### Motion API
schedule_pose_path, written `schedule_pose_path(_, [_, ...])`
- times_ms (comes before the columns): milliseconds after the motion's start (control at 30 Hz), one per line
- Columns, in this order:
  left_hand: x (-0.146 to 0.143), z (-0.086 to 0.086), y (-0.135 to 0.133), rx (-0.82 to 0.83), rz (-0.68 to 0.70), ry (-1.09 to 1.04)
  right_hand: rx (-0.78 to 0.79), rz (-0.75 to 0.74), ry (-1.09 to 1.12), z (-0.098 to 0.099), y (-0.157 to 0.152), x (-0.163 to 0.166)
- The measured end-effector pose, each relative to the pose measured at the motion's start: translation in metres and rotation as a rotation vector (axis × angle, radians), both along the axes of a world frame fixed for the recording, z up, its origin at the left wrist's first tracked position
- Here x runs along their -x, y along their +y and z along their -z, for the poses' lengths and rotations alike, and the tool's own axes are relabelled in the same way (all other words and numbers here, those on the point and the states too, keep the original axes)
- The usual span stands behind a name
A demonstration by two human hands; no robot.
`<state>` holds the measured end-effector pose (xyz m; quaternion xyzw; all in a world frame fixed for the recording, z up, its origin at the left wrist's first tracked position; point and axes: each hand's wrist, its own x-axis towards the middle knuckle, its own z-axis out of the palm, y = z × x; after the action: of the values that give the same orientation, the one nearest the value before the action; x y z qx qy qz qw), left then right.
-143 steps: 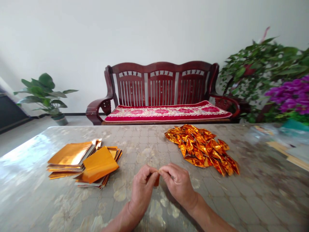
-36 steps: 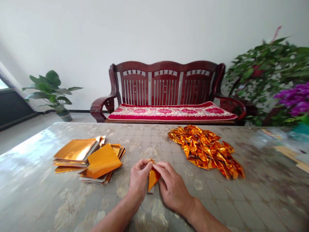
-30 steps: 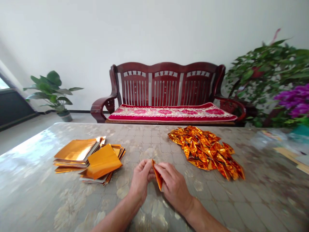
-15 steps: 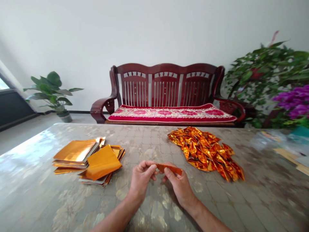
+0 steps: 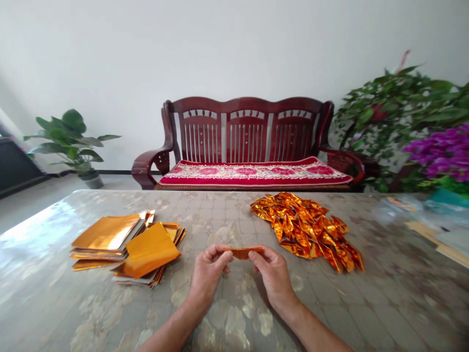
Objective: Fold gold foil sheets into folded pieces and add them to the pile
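A narrow folded strip of orange-gold foil paper (image 5: 241,253) is stretched level between my two hands, above the table. My left hand (image 5: 209,269) pinches its left end between thumb and fingers. At the other end, my right hand (image 5: 271,270) grips it the same way, thumb on the near side. To the left lie two stacks of square foil sheets, one flat stack (image 5: 104,233) and one turned askew (image 5: 148,250) overlapping it. On the right spreads a heap of folded, pointed foil pieces (image 5: 308,230).
The table (image 5: 227,318) has a patterned, glossy cover. Plastic bags (image 5: 399,208) and pale flat strips (image 5: 436,239) lie at its right side. Behind stand a wooden bench (image 5: 245,105) with a red cushion, a potted plant (image 5: 71,137) and purple flowers (image 5: 439,151).
My right hand has shifted to the right end of the foil strip, leaving more of its middle bare. The strip is now level, and the view has turned slightly right.
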<state>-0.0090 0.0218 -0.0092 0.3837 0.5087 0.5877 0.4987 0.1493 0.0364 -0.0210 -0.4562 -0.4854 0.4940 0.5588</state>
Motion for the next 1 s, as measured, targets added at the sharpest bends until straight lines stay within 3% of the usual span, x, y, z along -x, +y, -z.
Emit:
schedule_pose_path(167, [0.001,0.002,0.0,-0.008,0.008,0.013,-0.026,-0.049,0.047,-0.005,-0.004,0.002])
schedule_pose_path(333, [0.004,0.002,-0.002,0.0,-0.015,-0.016,0.001,0.059,0.153,-0.003,-0.003,0.002])
schedule_pose_path(633, [0.01,0.008,-0.002,-0.003,0.087,0.031,-0.045,0.013,0.093,-0.008,-0.006,0.002])
schedule_pose_path(800, [0.009,0.006,-0.004,-0.066,0.162,0.199,-0.061,0.009,0.093,-0.004,-0.004,0.003])
schedule_pose_path(900, [0.008,0.006,-0.007,-0.15,0.101,0.352,-0.054,0.045,0.089,0.0,0.0,0.003])
schedule_pose_path(1000, [0.007,0.007,-0.01,-0.199,0.021,0.465,-0.093,0.186,0.063,0.002,0.002,0.002])
